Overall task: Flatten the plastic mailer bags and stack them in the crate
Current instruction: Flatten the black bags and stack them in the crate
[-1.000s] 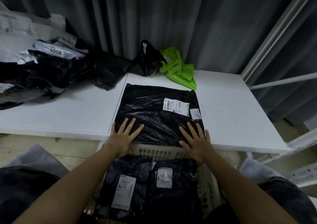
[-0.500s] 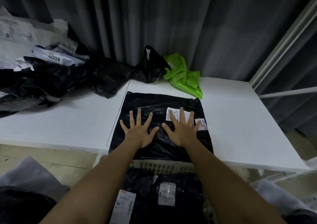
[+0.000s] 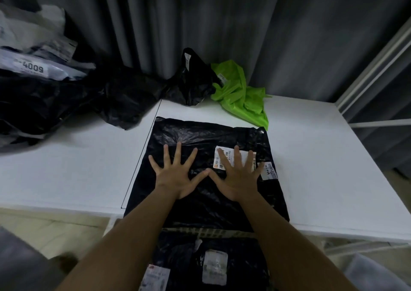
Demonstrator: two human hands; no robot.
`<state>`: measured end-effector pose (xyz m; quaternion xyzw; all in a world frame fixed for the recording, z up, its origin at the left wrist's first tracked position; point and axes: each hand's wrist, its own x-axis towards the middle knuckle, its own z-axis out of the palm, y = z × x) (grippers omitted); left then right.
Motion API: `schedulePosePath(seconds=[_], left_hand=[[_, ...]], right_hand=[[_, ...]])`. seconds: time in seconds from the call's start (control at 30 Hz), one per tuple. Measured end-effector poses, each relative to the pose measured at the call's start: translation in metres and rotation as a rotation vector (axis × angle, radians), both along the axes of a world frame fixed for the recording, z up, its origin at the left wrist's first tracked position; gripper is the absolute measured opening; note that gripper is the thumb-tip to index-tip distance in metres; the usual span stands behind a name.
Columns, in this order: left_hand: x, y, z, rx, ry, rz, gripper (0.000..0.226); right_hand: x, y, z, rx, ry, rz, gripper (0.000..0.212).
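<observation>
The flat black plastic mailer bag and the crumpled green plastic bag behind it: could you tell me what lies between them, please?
Nothing: in the head view the crumpled green plastic bag reaches the far right corner of the flat black plastic mailer bag.

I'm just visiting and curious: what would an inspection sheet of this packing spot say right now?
Surface: white table, seam line left of the spread bag.
Job's things: black mailer bag lies flat, near edge overhanging the table; crate below holds labelled black bags.
Clutter: heap of bags at left, crumpled black bag and green bag at the back.
Grippers: left hand and right hand press flat on the mailer, fingers spread, thumbs touching.
Cables: nothing seen.
Surroundings: grey curtain, white rack frame at right.
</observation>
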<state>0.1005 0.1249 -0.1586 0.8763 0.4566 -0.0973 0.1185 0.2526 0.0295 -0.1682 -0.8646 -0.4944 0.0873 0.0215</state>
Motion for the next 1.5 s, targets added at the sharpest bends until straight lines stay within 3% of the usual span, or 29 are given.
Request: schedulePosePath(seconds=[0.17, 0.23, 0.3, 0.4, 0.47, 0.63, 0.77, 0.87, 0.97, 1.0, 1.1, 1.17, 1.23, 1.3, 1.37, 1.43, 1.5], left_hand=[[-0.002, 0.005, 0.013, -0.13, -0.078, 0.048, 0.078], [-0.011, 0.009, 0.018, -0.021, -0.213, 0.192, 0.071], [-0.027, 0.014, 0.02, 0.121, -0.256, 0.385, 0.066], [-0.053, 0.01, 0.024, 0.097, -0.209, 0.484, 0.058], [-0.065, -0.001, 0.029, 0.047, -0.209, 0.475, 0.049], [-0.086, -0.024, 0.043, -0.171, -0.264, 0.5, 0.046], [-0.101, -0.056, 0.062, -0.059, -0.199, 0.478, 0.067], [-0.1, -0.074, 0.089, 0.11, -0.409, 0.284, 0.096], [-0.091, -0.085, 0.123, 0.034, -0.752, 0.056, 0.104], [-0.089, -0.09, 0.134, -0.062, -0.877, 0.009, 0.095], [-0.089, -0.11, 0.162, -0.255, -1.178, 0.005, 0.031], [-0.092, -0.118, 0.172, -0.244, -1.273, 0.053, 0.015], [-0.097, -0.124, 0.178, -0.306, -1.391, 0.098, 0.013], [-0.105, -0.127, 0.183, -0.406, -1.472, 0.161, 0.013], [-0.113, -0.126, 0.183, -0.503, -1.535, 0.228, 0.014], [-0.12, -0.126, 0.18, -0.559, -1.569, 0.292, 0.013], [-0.125, -0.125, 0.173, -0.605, -1.576, 0.376, 0.014]], right_hand=[[0.009, 0.002, 0.017, -0.056, 0.103, -0.015, 0.076], [0.018, -0.006, 0.025, 0.159, 0.016, -0.123, 0.068], [0.027, -0.019, 0.03, 0.243, -0.096, -0.29, 0.069], [0.034, -0.047, 0.035, 0.046, 0.039, -0.458, 0.071], [0.026, -0.065, 0.043, 0.058, 0.107, -0.455, 0.069], [0.014, -0.095, 0.054, 0.322, 0.347, -0.437, 0.051], [0.0, -0.116, 0.077, 0.489, 0.362, -0.281, 0.023], [-0.017, -0.124, 0.113, 0.613, 0.336, -0.098, 0.017], [-0.037, -0.128, 0.156, 0.651, 0.349, 0.055, 0.017], [-0.041, -0.129, 0.168, 0.63, 0.344, 0.091, 0.017], [-0.048, -0.14, 0.199, 0.626, 0.293, 0.153, 0.021], [-0.047, -0.154, 0.206, 0.745, 0.181, 0.106, 0.032], [-0.043, -0.172, 0.201, 0.844, 0.125, -0.05, 0.057], [-0.043, -0.19, 0.188, 0.849, 0.369, -0.264, 0.094], [-0.047, -0.201, 0.167, 0.787, 0.787, -0.378, 0.114], [-0.058, -0.207, 0.148, 0.727, 1.077, -0.393, 0.103], [-0.068, -0.205, 0.131, 0.696, 1.075, -0.398, 0.069]])
